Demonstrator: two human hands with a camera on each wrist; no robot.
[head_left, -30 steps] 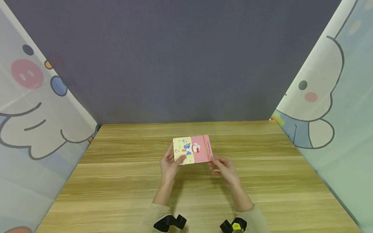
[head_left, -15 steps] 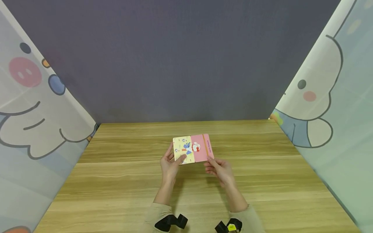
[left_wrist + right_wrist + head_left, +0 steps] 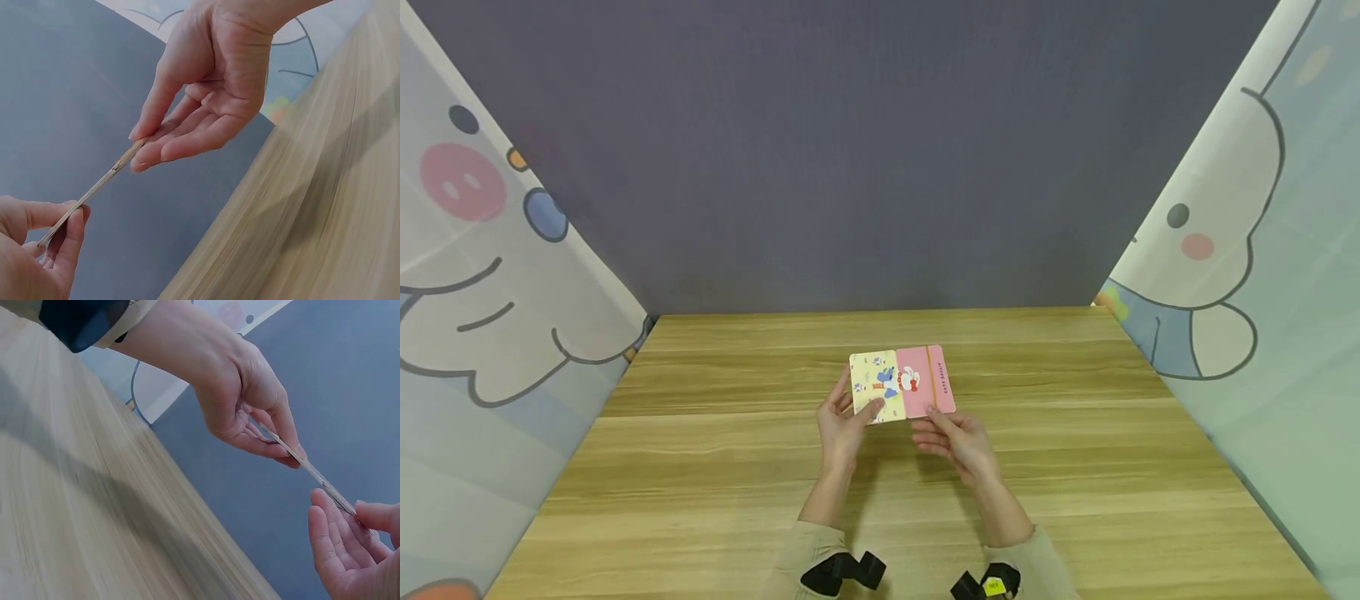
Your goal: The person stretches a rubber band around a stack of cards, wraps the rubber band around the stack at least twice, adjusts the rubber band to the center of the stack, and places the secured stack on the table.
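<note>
One two-tone booklet (image 3: 902,385), opened out flat, hangs in the air above the wooden table (image 3: 715,467), near mid-width on my head feed. Its long axis runs left to right, pink end to the right and a touch higher in that view, an orange band (image 3: 932,375) crossing that half. Both wrist feeds give me a thin, slanting edge. Left hand (image 3: 841,429), look: thumb on the yellow face, fingers behind, pinching it low. And the right hand (image 3: 967,447)? Thumb and fingers nip the pink half's lower edge, near the band. Outward I go: beige sleeves (image 3: 1030,560), black wrist mounts (image 3: 872,571), then a dark grey panel (image 3: 880,167) flanked by cartoon-printed sheets (image 3: 445,333).
</note>
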